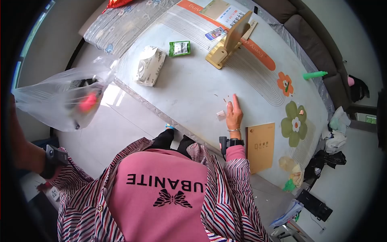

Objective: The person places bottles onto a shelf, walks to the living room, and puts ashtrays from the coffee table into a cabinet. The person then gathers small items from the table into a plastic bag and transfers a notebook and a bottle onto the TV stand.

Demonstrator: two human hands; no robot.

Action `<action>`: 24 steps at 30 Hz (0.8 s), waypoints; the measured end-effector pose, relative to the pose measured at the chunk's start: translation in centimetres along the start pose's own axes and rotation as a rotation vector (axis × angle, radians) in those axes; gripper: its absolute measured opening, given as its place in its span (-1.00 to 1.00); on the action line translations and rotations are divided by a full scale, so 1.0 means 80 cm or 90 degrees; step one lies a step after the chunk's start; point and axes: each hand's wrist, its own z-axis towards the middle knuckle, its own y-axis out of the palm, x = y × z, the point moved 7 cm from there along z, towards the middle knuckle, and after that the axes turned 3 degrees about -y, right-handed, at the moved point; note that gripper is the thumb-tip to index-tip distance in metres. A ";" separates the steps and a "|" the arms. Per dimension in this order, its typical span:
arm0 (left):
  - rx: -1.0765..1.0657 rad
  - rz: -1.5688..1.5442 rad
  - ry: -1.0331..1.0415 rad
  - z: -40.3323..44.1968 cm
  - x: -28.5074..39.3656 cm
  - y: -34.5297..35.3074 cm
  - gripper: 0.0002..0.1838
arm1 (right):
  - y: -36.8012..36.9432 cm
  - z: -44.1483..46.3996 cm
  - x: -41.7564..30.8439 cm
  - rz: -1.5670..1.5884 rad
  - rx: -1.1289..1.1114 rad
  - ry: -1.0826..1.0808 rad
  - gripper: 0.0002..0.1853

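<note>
At the far left edge, my left hand (13, 108) is dark and partly cut off, closed on the gathered end of a clear plastic bag (52, 99). Black and pink-red items show through the bag, which hangs over the floor beside the table. My right hand (234, 115) is on the pale table (185, 84), its index finger stretched out and thumb apart, with nothing visible in it. Small brown bits (225, 100) lie just left of that fingertip. Close to the thumb is a small whitish piece (221, 115).
A white tissue pack (149, 66) and a green packet (179, 48) lie on the table's left part. Farther back stands a wooden holder (227, 42). Right of my right wrist is a flat brown box (260, 147). A green bottle-like object (315, 75) is near the far right edge.
</note>
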 end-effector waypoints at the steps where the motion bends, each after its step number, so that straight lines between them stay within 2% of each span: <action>1: 0.008 0.010 -0.009 -0.005 0.004 -0.007 -0.51 | -0.018 -0.003 -0.007 -0.146 0.059 -0.062 -0.59; 3: 0.019 0.026 -0.024 -0.014 0.009 -0.018 -0.49 | -0.031 -0.015 -0.032 -0.311 0.019 -0.090 -0.55; 4: 0.025 0.032 -0.031 -0.018 0.011 -0.024 -0.48 | -0.031 -0.026 -0.033 -0.313 0.015 -0.092 -0.55; 6: 0.035 0.044 -0.045 -0.027 0.016 -0.035 -0.45 | -0.008 -0.046 -0.024 -0.362 -0.122 -0.077 -0.51; 7: 0.039 0.050 -0.051 -0.031 0.019 -0.039 -0.44 | -0.003 -0.052 -0.023 -0.363 -0.125 -0.082 -0.51; 9: 0.048 0.061 -0.061 -0.040 0.025 -0.048 -0.42 | 0.000 -0.056 -0.019 -0.323 -0.079 -0.075 -0.54; 14: 0.058 0.102 -0.126 -0.064 0.035 -0.076 -0.35 | 0.003 -0.052 -0.014 -0.317 -0.107 -0.002 -0.64; 16: 0.094 0.143 -0.158 -0.085 0.041 -0.094 -0.32 | 0.005 -0.047 -0.020 -0.184 -0.117 0.029 -0.72; 17: 0.146 0.197 -0.150 -0.095 0.046 -0.107 -0.18 | 0.005 -0.043 -0.029 -0.183 -0.118 0.023 -0.72; 18: 0.199 0.251 -0.146 -0.106 0.051 -0.121 -0.04 | 0.001 -0.038 -0.036 -0.088 -0.083 0.043 -0.75; 19: 0.065 0.089 -0.186 -0.115 0.015 -0.095 -0.11 | -0.002 -0.030 -0.048 0.007 -0.048 0.060 -0.77; 21: -0.071 -0.065 -0.220 -0.121 -0.035 -0.046 -0.17 | -0.010 -0.008 -0.116 0.038 -0.044 0.044 -0.80; 24: -0.073 -0.153 -0.321 -0.112 -0.113 0.029 -0.62 | -0.019 0.007 -0.248 0.205 -0.029 -0.104 -0.80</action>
